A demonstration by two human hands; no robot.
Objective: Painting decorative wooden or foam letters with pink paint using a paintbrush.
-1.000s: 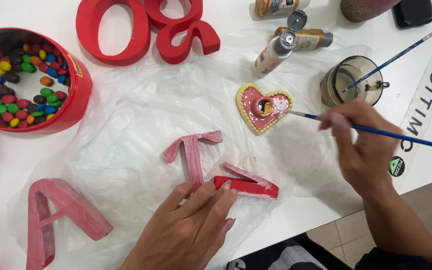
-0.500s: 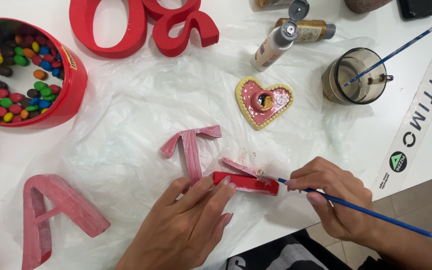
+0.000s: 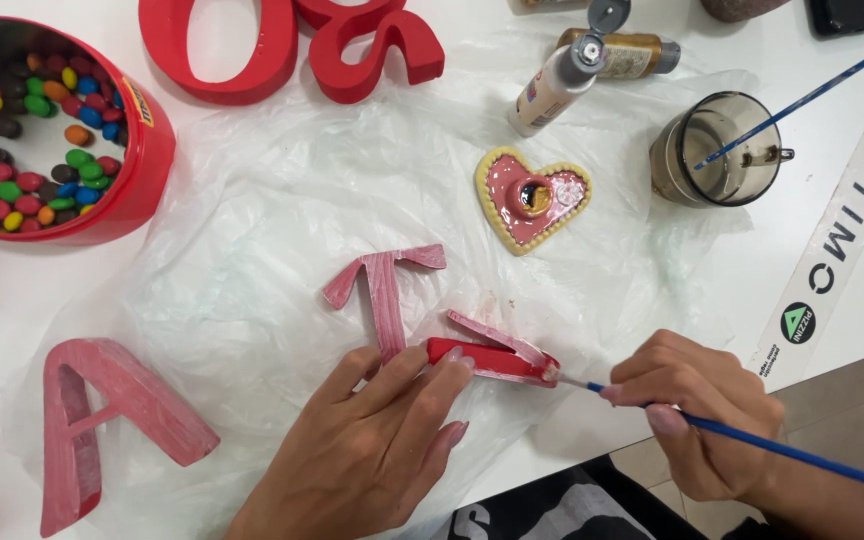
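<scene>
Brush (image 3: 742, 437) now paints letter (image 3: 492, 358) (from palette).

Bare crinkled plastic sheet (image 3: 282, 240) lies open between the red tin of sweets (image 3: 142, 170) on the left and the heart-shaped dish (image 3: 512, 225); a hand could pass there; the pink T-shaped letter (image 3: 382, 295) blocks the middle near the left hand (image 3: 372, 450); the pink A letter (image 3: 102, 420) closes the lower left; red letters (image 3: 292, 50) bar the far edge; two bottles (image 3: 562, 85) and the glass cup (image 3: 722, 150) crowd the upper right; the right hand (image 3: 702, 410) sits at the table (image 3: 852, 330) edge.
</scene>
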